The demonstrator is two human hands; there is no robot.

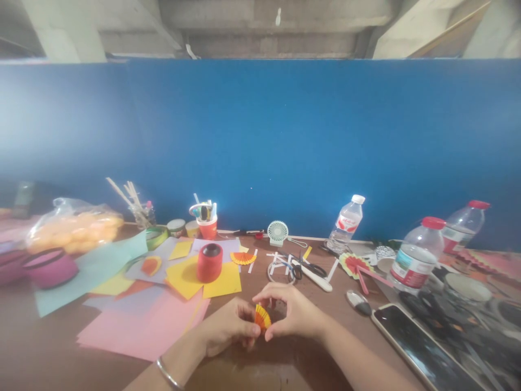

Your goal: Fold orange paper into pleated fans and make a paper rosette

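A small pleated fan of yellow and orange paper (pixel 262 317) is between my hands, just above the brown table. My left hand (pixel 234 326) pinches its left edge between thumb and fingers. Around its right side curves my right hand (pixel 291 315), thumb and fingers apart, with the thumb tip close to the fan; whether it touches is hard to tell. Another orange and yellow paper fan (pixel 243 258) lies flat further back, beside a thin white strip (pixel 253 261). To its left a red round object with a dark top (pixel 209 263) stands on yellow sheets (pixel 226 280).
Pink sheets (pixel 138 326) spread at the left. Black scissors (pixel 311 267), a white tool (pixel 315 276) and paper strips lie behind my hands. Towards the right are a spoon (pixel 359 302), a phone (pixel 423 342) and water bottles (pixel 419 252). A blue partition (pixel 260 136) rises behind.
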